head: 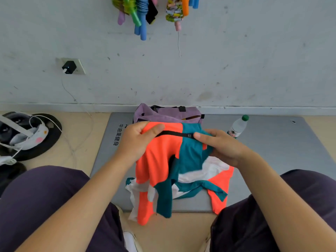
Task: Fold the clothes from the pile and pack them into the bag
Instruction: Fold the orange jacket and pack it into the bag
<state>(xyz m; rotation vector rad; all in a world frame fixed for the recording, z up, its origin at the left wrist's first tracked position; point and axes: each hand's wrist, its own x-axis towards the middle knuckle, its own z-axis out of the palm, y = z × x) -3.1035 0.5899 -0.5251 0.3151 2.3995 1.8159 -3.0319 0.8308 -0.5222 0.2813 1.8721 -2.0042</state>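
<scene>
Knees frame the mat [272,142]; both hands pinch the shirt's [160,160] top edge, left hand [138,139] on orange, right hand [221,146] on teal. Light, limp cloth, I'd guess, with sleeves dangling onto the mat. Beyond, just behind, the bag [169,113] gapes, a bottle [237,127] beside it.

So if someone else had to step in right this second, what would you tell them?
Left hand grips the orange side of the top; right hand pinches its teal side. The garment is lifted, its lower part draping onto the grey mat.
The purple bag sits behind it by the wall, zip partly open.
Done: nothing is seen packed; the bag's inside is hidden.
Left: fold this top, put it in the bag. More white cloth shows beneath, whether separate I cannot tell.
</scene>
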